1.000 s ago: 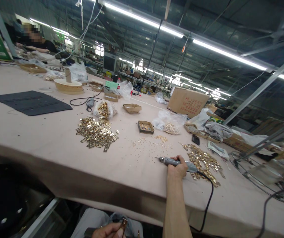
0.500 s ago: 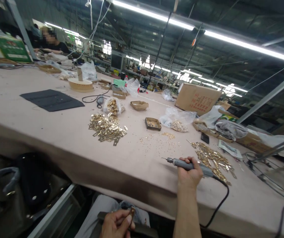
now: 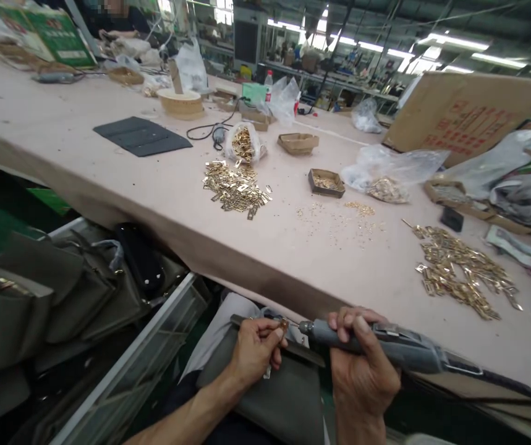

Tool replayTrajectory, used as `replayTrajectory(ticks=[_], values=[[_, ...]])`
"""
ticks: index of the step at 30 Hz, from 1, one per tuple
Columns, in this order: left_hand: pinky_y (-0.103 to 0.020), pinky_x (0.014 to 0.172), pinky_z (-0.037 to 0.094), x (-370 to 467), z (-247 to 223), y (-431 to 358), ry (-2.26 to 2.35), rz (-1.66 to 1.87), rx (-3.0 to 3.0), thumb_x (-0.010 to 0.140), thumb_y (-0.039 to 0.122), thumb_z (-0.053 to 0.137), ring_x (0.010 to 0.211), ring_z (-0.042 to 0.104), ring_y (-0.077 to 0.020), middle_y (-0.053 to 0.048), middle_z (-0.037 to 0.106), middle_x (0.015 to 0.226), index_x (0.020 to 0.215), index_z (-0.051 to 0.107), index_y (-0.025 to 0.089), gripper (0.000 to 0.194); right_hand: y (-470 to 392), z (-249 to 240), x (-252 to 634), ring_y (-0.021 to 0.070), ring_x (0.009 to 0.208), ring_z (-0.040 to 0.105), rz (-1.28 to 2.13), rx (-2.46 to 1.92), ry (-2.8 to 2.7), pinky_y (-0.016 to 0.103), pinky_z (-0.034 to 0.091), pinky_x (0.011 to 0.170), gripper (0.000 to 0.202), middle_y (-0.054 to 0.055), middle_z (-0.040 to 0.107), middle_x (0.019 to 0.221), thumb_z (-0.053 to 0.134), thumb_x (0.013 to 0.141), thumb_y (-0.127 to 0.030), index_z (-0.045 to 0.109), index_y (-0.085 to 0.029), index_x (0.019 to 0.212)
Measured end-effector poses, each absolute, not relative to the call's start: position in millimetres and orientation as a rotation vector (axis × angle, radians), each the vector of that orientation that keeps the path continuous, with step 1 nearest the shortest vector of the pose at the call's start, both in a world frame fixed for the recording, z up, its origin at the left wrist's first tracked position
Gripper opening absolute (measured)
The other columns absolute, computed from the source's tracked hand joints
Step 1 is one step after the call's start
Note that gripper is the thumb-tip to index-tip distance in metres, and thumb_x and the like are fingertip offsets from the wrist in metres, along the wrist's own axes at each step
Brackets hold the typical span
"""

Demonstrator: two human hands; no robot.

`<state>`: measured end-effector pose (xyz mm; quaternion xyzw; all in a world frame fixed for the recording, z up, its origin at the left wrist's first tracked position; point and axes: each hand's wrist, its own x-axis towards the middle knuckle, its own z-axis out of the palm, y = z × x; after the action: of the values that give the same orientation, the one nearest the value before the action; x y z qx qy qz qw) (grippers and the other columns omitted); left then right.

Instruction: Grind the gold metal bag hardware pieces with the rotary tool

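Observation:
My right hand [image 3: 362, 364] is wrapped round a grey electric screwdriver [image 3: 416, 349], its bit pointing left. The bit ends close to the fingers of my left hand [image 3: 256, 349]; whether it touches anything I cannot make out. Between thumb and fingers my left hand pinches a small brown tab [image 3: 284, 324], mostly covered by the fingertips. Under both hands, a dark olive bag [image 3: 284, 395] lies on the lap below the table edge. On the table are a left pile of gold metal plates [image 3: 237, 188], a right pile of gold fittings [image 3: 469, 266] and scattered tiny screws [image 3: 360, 208].
A small cardboard tray [image 3: 326, 191] stands behind the screws, beside a plastic bag of parts [image 3: 388, 188]. A large carton [image 3: 469, 117] is at the back right. To my left, a crate [image 3: 121, 371] stands near several olive bags [image 3: 70, 296]. Someone sits far left.
My right hand has brought the screwdriver down from above the table to my left hand at the lap. My left hand still pinches the brown tab. The view has tilted downward.

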<state>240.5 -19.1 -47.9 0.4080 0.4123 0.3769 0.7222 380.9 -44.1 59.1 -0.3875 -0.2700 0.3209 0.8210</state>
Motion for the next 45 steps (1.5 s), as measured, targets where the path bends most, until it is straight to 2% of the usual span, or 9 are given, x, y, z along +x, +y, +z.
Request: replayTrajectory(ticks=[8,24,31,37,45], values=[[-0.018,0.036,0.048,235.7,-44.7,-23.2,0.888,0.853,0.902,0.085,0.042,0.071,0.037,0.055,-0.0075,-0.008,0.072,0.070,0.087,0.072,0.007,0.036,-43.9,53.9,363.5,0.0127,0.060,0.052,0.650,-0.860,-0.703,0.034,0.042,0.066,0.007,-0.001,0.057,0.072,0.066,0.083,-0.013,0.065,-0.018,0.088],[-0.018,0.036,0.048,230.3,-45.4,-27.6,0.880,0.852,0.929,0.084,0.042,0.071,0.037,0.055,-0.0079,-0.009,0.071,0.068,0.088,0.073,0.005,0.037,-46.1,51.0,351.0,0.0126,0.060,0.054,0.628,-0.905,-0.751,0.032,0.043,0.062,0.008,-0.001,0.058,0.076,0.070,0.084,-0.015,0.064,-0.018,0.089],[-0.018,0.039,0.045,228.9,-43.1,-30.1,0.877,0.822,1.052,0.088,0.040,0.066,0.039,0.055,-0.0076,-0.008,0.070,0.069,0.074,0.070,0.010,0.034,-47.9,48.0,354.5,0.0135,0.065,0.055,0.652,-0.998,-0.899,0.031,0.045,0.062,0.012,0.000,0.060,0.077,0.076,0.082,-0.017,0.067,-0.019,0.090],[-0.019,0.039,0.041,226.8,-40.7,-31.3,0.884,0.806,1.140,0.089,0.039,0.063,0.042,0.056,-0.0098,-0.006,0.068,0.066,0.072,0.069,0.013,0.031,-48.6,47.1,362.3,0.0129,0.063,0.054,0.753,-1.082,-1.046,0.027,0.040,0.055,0.012,-0.001,0.060,0.075,0.079,0.081,-0.021,0.069,-0.019,0.086],[-0.020,0.039,0.038,223.9,-30.3,-31.3,0.884,0.800,1.175,0.089,0.036,0.060,0.040,0.053,-0.0104,-0.003,0.062,0.058,0.071,0.069,0.014,0.029,-44.9,51.0,360.0,0.0121,0.060,0.052,0.779,-1.048,-1.113,0.027,0.040,0.057,0.010,-0.002,0.057,0.069,0.078,0.083,-0.019,0.068,-0.019,0.082]])
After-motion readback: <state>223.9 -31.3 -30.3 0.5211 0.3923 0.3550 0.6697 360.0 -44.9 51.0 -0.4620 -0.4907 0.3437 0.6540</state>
